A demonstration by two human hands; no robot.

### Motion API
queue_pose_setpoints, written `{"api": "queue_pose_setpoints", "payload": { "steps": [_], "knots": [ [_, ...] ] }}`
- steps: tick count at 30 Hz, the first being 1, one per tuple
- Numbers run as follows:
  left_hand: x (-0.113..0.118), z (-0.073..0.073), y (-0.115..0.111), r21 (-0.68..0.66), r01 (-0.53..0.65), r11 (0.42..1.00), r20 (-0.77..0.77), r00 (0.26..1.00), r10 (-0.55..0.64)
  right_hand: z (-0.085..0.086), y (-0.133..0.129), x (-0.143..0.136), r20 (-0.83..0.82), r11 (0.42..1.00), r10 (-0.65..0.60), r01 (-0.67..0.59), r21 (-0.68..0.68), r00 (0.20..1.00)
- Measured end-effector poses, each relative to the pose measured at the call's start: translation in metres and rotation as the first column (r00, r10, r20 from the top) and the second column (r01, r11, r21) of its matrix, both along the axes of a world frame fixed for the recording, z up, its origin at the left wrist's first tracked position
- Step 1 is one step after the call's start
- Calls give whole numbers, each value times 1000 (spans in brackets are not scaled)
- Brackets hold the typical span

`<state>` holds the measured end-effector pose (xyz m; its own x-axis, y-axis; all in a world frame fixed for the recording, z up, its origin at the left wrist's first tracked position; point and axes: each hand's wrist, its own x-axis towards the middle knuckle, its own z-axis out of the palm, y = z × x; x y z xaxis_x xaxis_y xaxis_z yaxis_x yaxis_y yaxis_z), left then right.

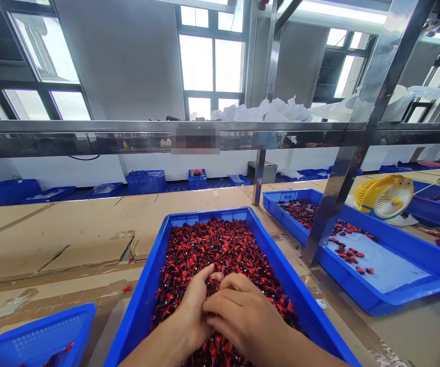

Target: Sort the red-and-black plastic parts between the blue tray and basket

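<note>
Left hand (193, 312) half-cupped, thumb raised, other fingers mostly hidden; right hand (242, 313) curled over its palm, touching. Can't tell if either pinches a part. Both over red-and-black parts (212, 244), heaped too many to count in the central blue tray (299, 295), forearms crossing its near end. Left to right: one blue basket (84, 326), bare cardboard (78, 239), that tray, narrow gap with metal post (329, 204), one partly filled tray (380, 300), one yellow fan (390, 198).
</note>
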<state>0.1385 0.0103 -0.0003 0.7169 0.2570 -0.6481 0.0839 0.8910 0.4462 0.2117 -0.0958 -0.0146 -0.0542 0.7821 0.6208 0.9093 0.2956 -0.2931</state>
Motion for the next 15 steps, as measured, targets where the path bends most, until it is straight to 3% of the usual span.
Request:
{"api": "queue_pose_setpoints", "payload": {
  "steps": [8, 15],
  "knots": [
    [-2, 6, -3, 20, -21, 1000, 28, 999, 21, 22, -4, 6, -393, 997, 10, 23, 79, 919],
    [-5, 7, -11, 189, 38, 981, 113, 992, -60, 35, -20, 17, -306, 952, -11, 104, 288, 952]
  ]
}}
